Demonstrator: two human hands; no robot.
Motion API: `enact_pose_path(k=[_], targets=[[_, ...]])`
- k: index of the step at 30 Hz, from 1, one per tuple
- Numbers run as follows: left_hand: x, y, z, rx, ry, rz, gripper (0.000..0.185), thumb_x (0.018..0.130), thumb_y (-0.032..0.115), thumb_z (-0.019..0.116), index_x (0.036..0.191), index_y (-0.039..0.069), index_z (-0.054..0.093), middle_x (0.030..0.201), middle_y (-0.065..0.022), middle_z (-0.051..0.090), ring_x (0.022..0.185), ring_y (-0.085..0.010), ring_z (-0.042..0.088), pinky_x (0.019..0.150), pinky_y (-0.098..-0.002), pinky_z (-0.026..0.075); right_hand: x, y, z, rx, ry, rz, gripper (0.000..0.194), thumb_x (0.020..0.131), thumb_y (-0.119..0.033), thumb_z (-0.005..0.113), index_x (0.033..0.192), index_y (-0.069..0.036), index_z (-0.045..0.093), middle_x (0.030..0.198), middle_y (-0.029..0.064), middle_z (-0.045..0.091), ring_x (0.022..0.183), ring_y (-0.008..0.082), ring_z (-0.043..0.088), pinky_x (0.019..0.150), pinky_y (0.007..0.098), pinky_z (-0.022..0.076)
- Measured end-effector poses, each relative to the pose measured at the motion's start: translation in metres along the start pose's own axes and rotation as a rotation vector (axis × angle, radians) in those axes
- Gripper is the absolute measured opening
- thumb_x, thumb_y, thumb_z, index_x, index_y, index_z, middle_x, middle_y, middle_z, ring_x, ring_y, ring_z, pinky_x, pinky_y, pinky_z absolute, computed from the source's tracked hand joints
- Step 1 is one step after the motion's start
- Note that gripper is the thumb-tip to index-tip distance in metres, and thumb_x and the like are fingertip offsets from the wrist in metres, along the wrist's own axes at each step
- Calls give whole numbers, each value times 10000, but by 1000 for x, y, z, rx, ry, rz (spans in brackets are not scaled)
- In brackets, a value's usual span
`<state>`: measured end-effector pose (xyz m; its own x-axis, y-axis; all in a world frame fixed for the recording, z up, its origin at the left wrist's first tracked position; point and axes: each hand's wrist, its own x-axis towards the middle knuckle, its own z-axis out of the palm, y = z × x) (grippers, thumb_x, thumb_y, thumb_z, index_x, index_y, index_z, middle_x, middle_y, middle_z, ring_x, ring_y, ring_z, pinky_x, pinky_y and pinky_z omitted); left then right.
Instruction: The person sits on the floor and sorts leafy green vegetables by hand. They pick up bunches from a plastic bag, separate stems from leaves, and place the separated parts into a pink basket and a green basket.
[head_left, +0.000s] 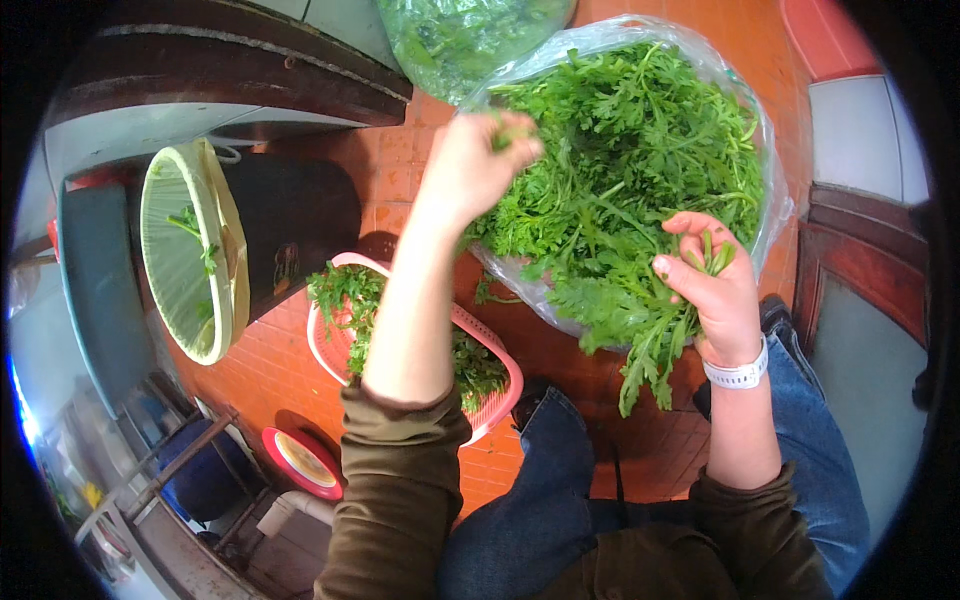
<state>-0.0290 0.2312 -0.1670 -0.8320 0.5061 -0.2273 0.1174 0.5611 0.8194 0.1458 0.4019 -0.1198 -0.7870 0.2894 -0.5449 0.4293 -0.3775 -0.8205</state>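
My right hand (716, 296), with a white band at the wrist, holds a small bunch of leafy greens (649, 356) by the stems. Its leaves hang down towards my knees, and the cut-looking stem ends poke up between thumb and fingers. My left hand (476, 161) is raised at the left rim of a large clear plastic bag (776, 199). Pinched in its fingers is a slightly blurred bit of green stem (512, 136). Loose chrysanthemum-like greens (637, 142) fill the wide-mouthed bag on the floor before me.
Left of my legs, a pink plastic basket (491, 341) holds greens, partly hidden by my left forearm. A bin with a pale yellow liner (180, 255) has scraps inside. Another bag of greens (465, 45) lies behind. A red round object (304, 463) and metal rack (184, 465) stand lower left.
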Motion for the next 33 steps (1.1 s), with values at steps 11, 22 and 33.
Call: enact_pose_path(k=[11, 22, 33], targets=[[63, -52, 39, 560, 246, -198, 286, 759, 128, 590, 1044, 136, 604, 1082, -156, 546, 1004, -297, 529, 829, -384, 443, -2, 10, -7, -35, 4, -5, 232, 764, -20, 618, 987, -50, 562, 803, -47, 444, 668, 31, 436, 528, 163, 370], [-23, -27, 8, -15, 359, 68, 150, 713, 79, 682, 845, 21, 639, 749, -101, 637, 628, -115, 571, 563, -253, 445, -4, 10, -14, -14, 23, 5, 233, 764, -27, 626, 988, -57, 567, 819, -50, 458, 691, 31, 448, 538, 166, 375], [-87, 34, -24, -811, 411, 113, 169, 817, 150, 632, 897, 17, 564, 707, -3, 568, 507, -13, 416, 440, -145, 300, -3, -14, -18, -175, 117, -233, 229, 762, 0, 611, 986, -29, 569, 825, -34, 480, 774, 51, 452, 689, 170, 381]])
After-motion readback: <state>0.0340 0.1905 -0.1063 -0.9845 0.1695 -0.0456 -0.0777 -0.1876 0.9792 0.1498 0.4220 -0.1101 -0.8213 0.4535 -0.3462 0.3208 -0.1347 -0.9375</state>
